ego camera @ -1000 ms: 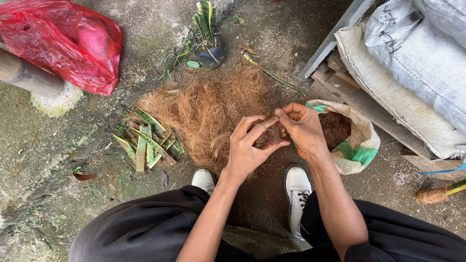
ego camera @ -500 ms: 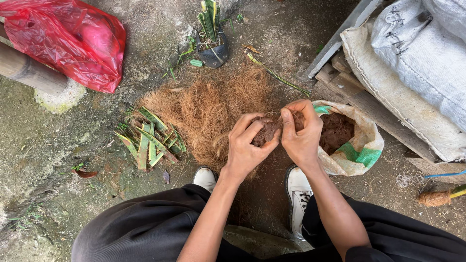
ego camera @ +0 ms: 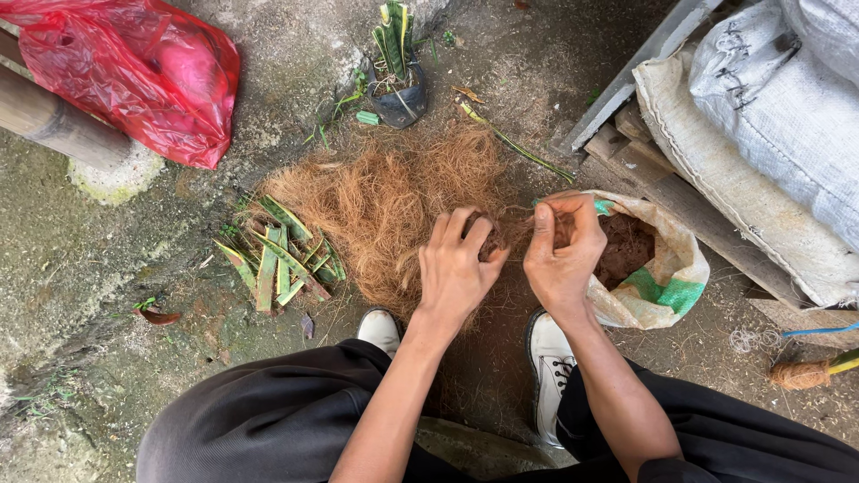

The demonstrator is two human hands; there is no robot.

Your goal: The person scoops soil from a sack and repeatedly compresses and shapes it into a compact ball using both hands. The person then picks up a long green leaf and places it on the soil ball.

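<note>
Stacked grey-white woven sacks [ego camera: 787, 116] occupy the upper right corner, resting on weathered wooden planks [ego camera: 680, 192]. Contents of these sacks are not visible.

A red plastic bag [ego camera: 134, 72] lies at the upper left, bulging and partly translucent; what it holds cannot be told. It rests beside a round wooden post [ego camera: 54, 121].

A mound of brown coconut fibre [ego camera: 394, 206] is spread on the concrete floor [ego camera: 89, 286] at centre. Just left of it lies a bundle of cut green leaf pieces [ego camera: 277, 255].

A small white-and-green woven bag [ego camera: 667, 277] stands open at the right of the fibre, rim rolled down, filled with dark brown soil [ego camera: 626, 250].

A small black pot [ego camera: 398, 94] sits above the fibre, tilted, holding upright green-and-yellow striped leaves.

The person squats; two white shoes [ego camera: 550, 358] are planted below the fibre, and both forearms extend forward between the knees.

The left hand [ego camera: 456, 268] is held palm down, fingers curled, fingertips pinched on a tuft of fibre [ego camera: 512, 224]. The right hand [ego camera: 564, 246] is close beside it, just in front of the soil bag, thumb and fingers closed on the same tuft. The tuft spans the narrow gap between the hands, at the right edge of the mound.

A twine spool [ego camera: 796, 374] lies at the far right.
</note>
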